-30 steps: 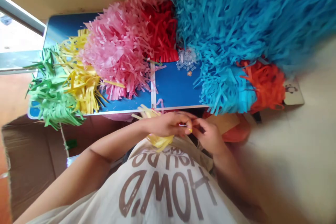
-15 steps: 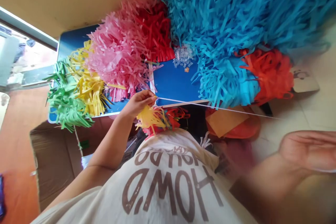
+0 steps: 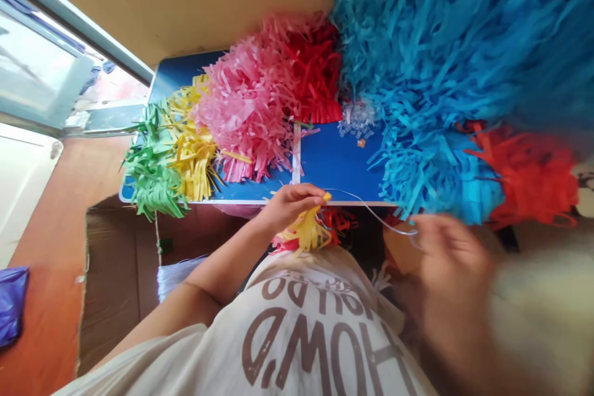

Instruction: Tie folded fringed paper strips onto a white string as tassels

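Observation:
My left hand [image 3: 301, 203] pinches the twisted top of a yellow fringed paper [image 3: 310, 232] just above my lap, at the front edge of the table. From that pinch a thin white string [image 3: 371, 207] runs to the right and sags in a curve. At its other end my right hand [image 3: 452, 247], smeared by motion, has its fingers closed around the string. Under the yellow piece, red fringed paper [image 3: 341, 219] shows, partly hidden by my left hand and shirt.
On the blue table [image 3: 336, 167] lie heaps of fringed paper: green [image 3: 155, 167], yellow [image 3: 192, 151], pink [image 3: 255, 99], red [image 3: 315, 77], blue [image 3: 431, 74] and orange-red [image 3: 533, 167]. Small clear scraps [image 3: 357, 116] sit between them. A cardboard box [image 3: 111, 272] stands below left, beside white string bundle [image 3: 179, 275].
My right hand has come in from the far right toward the left hand, and the string has gone from taut to slack. The view has shifted, moving the table leftward heaps right.

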`<state>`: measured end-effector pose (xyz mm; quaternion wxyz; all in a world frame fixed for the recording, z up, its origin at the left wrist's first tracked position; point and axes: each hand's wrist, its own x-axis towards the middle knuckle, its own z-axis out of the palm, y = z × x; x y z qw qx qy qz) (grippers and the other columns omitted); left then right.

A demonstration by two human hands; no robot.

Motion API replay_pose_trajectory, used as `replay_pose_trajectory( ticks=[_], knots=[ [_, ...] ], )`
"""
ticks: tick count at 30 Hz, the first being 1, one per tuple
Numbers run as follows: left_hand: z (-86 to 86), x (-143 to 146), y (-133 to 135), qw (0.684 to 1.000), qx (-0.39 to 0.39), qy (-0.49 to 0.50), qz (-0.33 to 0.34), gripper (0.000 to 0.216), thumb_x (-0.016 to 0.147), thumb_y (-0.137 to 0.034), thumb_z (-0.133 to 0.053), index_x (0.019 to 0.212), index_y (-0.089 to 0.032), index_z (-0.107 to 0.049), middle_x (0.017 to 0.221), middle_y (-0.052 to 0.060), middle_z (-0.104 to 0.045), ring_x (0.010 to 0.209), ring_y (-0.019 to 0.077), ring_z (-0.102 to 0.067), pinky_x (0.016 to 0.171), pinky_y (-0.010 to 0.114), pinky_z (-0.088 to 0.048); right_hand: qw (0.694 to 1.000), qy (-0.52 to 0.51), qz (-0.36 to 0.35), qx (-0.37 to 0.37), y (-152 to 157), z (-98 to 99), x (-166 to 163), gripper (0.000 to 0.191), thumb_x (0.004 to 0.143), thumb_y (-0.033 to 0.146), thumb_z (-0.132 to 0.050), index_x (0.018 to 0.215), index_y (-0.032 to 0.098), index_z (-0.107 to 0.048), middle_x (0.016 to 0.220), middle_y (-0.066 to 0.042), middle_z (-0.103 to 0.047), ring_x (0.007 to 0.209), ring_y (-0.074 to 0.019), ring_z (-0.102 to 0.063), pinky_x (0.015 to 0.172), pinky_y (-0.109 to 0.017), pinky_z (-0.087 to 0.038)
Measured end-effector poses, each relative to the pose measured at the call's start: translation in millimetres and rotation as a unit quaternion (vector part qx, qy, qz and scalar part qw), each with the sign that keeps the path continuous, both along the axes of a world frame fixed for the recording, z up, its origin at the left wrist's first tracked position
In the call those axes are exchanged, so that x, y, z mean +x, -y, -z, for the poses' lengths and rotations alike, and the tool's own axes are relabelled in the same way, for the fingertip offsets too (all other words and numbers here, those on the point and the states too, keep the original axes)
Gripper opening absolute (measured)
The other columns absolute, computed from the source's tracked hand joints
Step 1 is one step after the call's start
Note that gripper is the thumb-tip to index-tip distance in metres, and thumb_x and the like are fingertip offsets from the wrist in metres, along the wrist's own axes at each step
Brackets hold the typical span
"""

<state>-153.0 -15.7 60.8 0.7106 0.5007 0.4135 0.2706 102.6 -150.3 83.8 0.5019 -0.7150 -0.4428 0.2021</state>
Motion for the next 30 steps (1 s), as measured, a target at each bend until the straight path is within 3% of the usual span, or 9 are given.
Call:
replay_pose_trajectory(
  ticks=[1, 3, 7, 11, 17, 30],
  knots=[
    [-0.8, 4.7, 4.8, 0.996, -0.075, 0.032, -0.024, 0.034, 0.067, -0.042, -0.086, 0.083, -0.014, -0.074, 0.076, 0.004, -0.07, 0.065, 0.011, -0.063, 0.062, 0.023, -0.05, 0.998, 0.002, -0.063, 0.012, -13.9, 3.8, -24.6, 0.03, 0.091, 0.046, -0.058, 0.078, 0.024, -0.072, 0.076, -0.005, -0.072, 0.07, -0.0206, -0.068, 0.066, -0.034, -0.055],
    [-1.4, 10.4, 11.1, 0.974, -0.195, 0.102, -0.061, 0.038, 0.061, -0.038, -0.09, 0.083, -0.014, -0.071, 0.07, 0.001, -0.069, 0.058, 0.0102, -0.062, 0.059, 0.022, -0.05, 0.992, 0.022, -0.119, 0.017, -36.1, 10.0, -61.9, 0.026, 0.093, 0.04, -0.058, 0.08, 0.024, -0.074, 0.076, -0.003, -0.072, 0.071, -0.0185, -0.068, 0.068, -0.031, -0.056],
    [-0.9, 7.9, 11.3, 0.939, -0.273, 0.185, -0.096, 0.037, 0.057, -0.028, -0.093, 0.08, -0.013, -0.067, 0.069, 0.001, -0.07, 0.059, 0.0107, -0.065, 0.059, 0.022, -0.051, 0.986, 0.081, -0.147, 0.026, -55.0, 15.3, -87.7, 0.023, 0.094, 0.035, -0.058, 0.086, 0.023, -0.076, 0.077, -0.003, -0.074, 0.068, -0.0165, -0.068, 0.065, -0.027, -0.055],
    [2.5, 0.6, 6.8, 0.938, -0.266, 0.19, -0.119, 0.039, 0.058, -0.028, -0.093, 0.08, -0.013, -0.065, 0.07, 0.001, -0.07, 0.06, 0.0098, -0.064, 0.059, 0.02, -0.048, 0.987, 0.085, -0.128, 0.042, -58.1, 17.3, -86.9, 0.019, 0.092, 0.033, -0.063, 0.086, 0.022, -0.077, 0.084, -0.004, -0.077, 0.073, -0.0189, -0.072, 0.073, -0.029, -0.058],
    [7.8, -0.1, 7.4, 0.959, -0.195, 0.166, -0.125, 0.038, 0.063, -0.034, -0.091, 0.082, -0.013, -0.065, 0.073, 0.0, -0.069, 0.063, 0.0084, -0.063, 0.061, 0.02, -0.046, 0.986, 0.108, -0.123, 0.04, -64.4, 15.3, -91.4, 0.018, 0.09, 0.03, -0.063, 0.081, 0.021, -0.076, 0.075, -0.004, -0.076, 0.064, -0.0178, -0.07, 0.064, -0.027, -0.056],
    [7.7, 0.7, 7.4, 0.978, -0.11, 0.132, -0.116, 0.035, 0.069, -0.038, -0.086, 0.083, -0.012, -0.067, 0.072, 0.0, -0.066, 0.062, 0.0075, -0.058, 0.059, 0.019, -0.044, 0.988, 0.11, -0.108, -0.001, -60.9, 17.3, -90.2, 0.024, 0.091, 0.034, -0.063, 0.077, 0.019, -0.075, 0.072, -0.004, -0.075, 0.062, -0.0163, -0.068, 0.063, -0.026, -0.053]
  ],
)
